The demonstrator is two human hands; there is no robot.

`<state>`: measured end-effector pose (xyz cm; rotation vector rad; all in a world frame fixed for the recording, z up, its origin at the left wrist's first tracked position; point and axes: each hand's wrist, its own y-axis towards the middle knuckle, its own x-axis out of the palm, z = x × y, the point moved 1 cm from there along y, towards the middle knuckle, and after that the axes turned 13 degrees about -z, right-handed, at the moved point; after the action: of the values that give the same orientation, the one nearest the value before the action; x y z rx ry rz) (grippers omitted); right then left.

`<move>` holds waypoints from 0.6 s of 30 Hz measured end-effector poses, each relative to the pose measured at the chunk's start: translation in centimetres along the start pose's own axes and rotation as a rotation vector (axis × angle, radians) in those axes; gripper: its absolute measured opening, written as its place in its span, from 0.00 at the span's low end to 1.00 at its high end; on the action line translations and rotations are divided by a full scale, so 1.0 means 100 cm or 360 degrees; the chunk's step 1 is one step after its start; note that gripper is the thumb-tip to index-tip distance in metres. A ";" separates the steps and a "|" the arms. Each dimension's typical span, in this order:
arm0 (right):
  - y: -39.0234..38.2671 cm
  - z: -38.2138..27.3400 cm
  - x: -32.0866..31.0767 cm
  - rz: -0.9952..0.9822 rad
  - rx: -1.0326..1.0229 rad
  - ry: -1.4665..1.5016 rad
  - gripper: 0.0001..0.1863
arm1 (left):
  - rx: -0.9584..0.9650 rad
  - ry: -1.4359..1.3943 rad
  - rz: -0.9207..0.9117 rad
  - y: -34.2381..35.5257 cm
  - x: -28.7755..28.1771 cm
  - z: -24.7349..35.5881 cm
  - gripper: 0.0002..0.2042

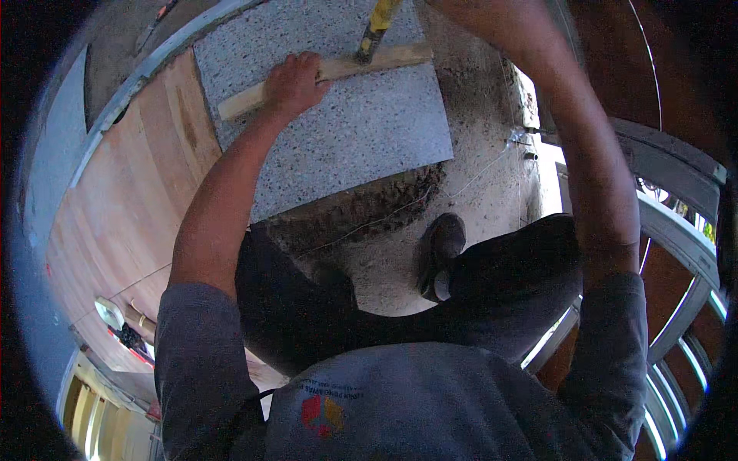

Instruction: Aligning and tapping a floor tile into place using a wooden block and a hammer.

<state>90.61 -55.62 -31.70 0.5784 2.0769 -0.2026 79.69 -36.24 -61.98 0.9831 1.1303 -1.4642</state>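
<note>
My left hand (294,84) is wrapped over a wooden batten (396,58), holding it down across a speckled grey terrazzo tile (357,119). The batten runs from lower left to upper right over the slab. A yellow-and-dark tool, apparently a hammer (376,32), stands tilted with its dark end against the batten. Its upper part is cut off by the frame. Beside it, my right hand (452,6) reaches in at the top edge. Only its wrist end shows and its fingers are out of sight, but the tool appears to be held by it.
Dark, crumbly bedding (361,203) borders the tile's near edge. A thin string (480,173) crosses the floor to the right. Wooden boards (127,200) lie left, with small tools (127,326) on them. My shoe (446,242) stands close by; metal railings (680,315) rise at right.
</note>
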 end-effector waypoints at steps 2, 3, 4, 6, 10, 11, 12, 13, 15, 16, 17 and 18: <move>-0.001 0.005 0.001 -0.0172 0.0238 0.0107 0.12 | -0.0008 0.0003 -0.0037 -0.003 -0.004 0.003 0.25; 0.001 0.005 0.001 -0.0208 0.0314 0.0102 0.13 | -0.0031 0.0011 -0.0094 -0.003 -0.006 0.004 0.25; 0.000 0.003 0.000 -0.0245 0.0390 0.0094 0.14 | -0.0076 0.0003 -0.0208 -0.003 -0.008 0.005 0.25; 0.003 -0.006 -0.002 -0.0236 0.0376 -0.0022 0.16 | -0.0110 -0.0025 -0.0322 -0.003 -0.010 0.005 0.25; 0.006 -0.034 -0.013 -0.0149 0.0413 -0.0075 0.19 | -0.0048 -0.0022 -0.0189 -0.005 -0.010 0.003 0.26; -0.002 -0.034 -0.023 -0.0148 0.0613 -0.0031 0.20 | -0.0025 0.0002 -0.0119 -0.005 -0.010 0.002 0.26; -0.005 -0.038 -0.031 -0.0084 0.0700 -0.0009 0.20 | -0.0019 0.0003 -0.0138 -0.006 -0.009 0.001 0.26; -0.008 -0.034 -0.037 -0.0018 0.0786 0.0016 0.20 | -0.0008 0.0005 -0.0156 -0.006 -0.008 0.001 0.26; -0.005 -0.028 -0.040 0.0192 0.0545 0.0011 0.20 | -0.0012 0.0010 -0.0212 -0.005 -0.007 0.001 0.25; 0.000 -0.029 -0.037 0.0256 0.0318 -0.0002 0.20 | -0.0035 0.0018 -0.0238 -0.004 -0.007 0.001 0.25; 0.003 -0.023 -0.032 0.0309 0.0096 -0.0024 0.20 | -0.0063 0.0023 -0.0267 -0.004 -0.007 0.002 0.25; 0.003 -0.023 -0.026 0.0203 0.0246 -0.0234 0.19 | -0.0077 0.0004 -0.0289 -0.003 -0.007 0.002 0.25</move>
<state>90.20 -55.40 -28.24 0.7645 1.8860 -0.3238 79.46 -36.22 -61.24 0.8674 1.2781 -1.5716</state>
